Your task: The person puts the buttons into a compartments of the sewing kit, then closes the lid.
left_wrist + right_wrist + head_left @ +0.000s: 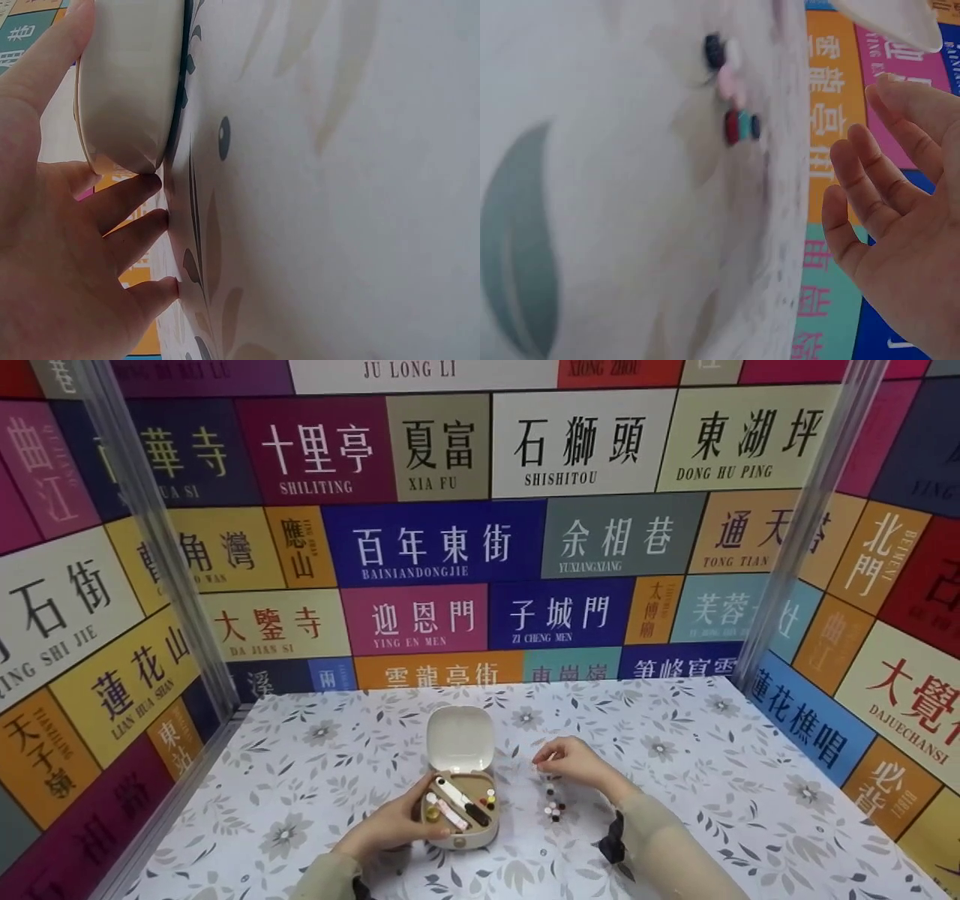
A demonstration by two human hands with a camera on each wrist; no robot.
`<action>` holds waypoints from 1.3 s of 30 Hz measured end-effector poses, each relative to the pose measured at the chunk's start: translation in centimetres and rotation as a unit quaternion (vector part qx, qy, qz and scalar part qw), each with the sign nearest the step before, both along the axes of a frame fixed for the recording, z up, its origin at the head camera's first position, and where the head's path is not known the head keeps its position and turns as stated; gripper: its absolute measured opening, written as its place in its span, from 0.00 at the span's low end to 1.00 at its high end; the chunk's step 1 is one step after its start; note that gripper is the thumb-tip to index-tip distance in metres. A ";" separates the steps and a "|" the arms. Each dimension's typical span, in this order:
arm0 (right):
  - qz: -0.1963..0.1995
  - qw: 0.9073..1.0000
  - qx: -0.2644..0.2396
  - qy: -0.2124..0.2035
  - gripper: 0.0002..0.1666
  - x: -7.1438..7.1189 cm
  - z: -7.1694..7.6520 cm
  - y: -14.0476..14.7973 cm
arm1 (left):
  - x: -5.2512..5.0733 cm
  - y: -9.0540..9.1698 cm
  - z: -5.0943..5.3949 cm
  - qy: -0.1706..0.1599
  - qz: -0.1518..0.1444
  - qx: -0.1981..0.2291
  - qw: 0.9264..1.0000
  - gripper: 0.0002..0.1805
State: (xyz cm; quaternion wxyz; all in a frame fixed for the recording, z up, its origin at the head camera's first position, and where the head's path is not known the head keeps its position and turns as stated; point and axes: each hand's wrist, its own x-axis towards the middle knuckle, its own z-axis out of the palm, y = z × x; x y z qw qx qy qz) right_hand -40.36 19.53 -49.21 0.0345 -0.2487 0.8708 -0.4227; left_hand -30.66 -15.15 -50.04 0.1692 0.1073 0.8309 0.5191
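A cream rounded case stands on the table with its lid raised. My left hand grips its left side and front, the thumb along the front edge; in the left wrist view the fingertips reach the case's lower edge. Inside lie a white and black pen-like stick, a pink-patterned stick and several small coloured pieces. My right hand hovers behind a row of small coloured pieces, thumb and index tips close together. Whether they pinch something tiny is not clear.
A white tablecloth with grey flowers and leaves covers the table. Walls of coloured name panels rise behind and at both sides, with clear upright posts at the corners.
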 end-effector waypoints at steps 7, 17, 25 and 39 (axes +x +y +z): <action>-0.008 0.999 0.018 -0.025 0.14 -0.3 -1.6 2.0 | 0.1 0.2 0.0 0.007 0.005 -0.003 1.000 0.60; -0.008 0.997 0.013 -0.075 0.20 0.1 -1.9 2.9 | -0.2 0.3 0.0 -0.002 -0.005 -0.004 1.000 0.61; -0.013 0.996 0.026 -0.090 0.16 0.0 -2.0 2.4 | -0.3 0.2 0.0 -0.008 -0.005 0.001 1.000 0.60; -0.020 0.997 0.048 -0.053 0.11 -0.2 -2.1 2.2 | -0.4 0.2 -0.2 -0.007 -0.005 0.003 1.000 0.61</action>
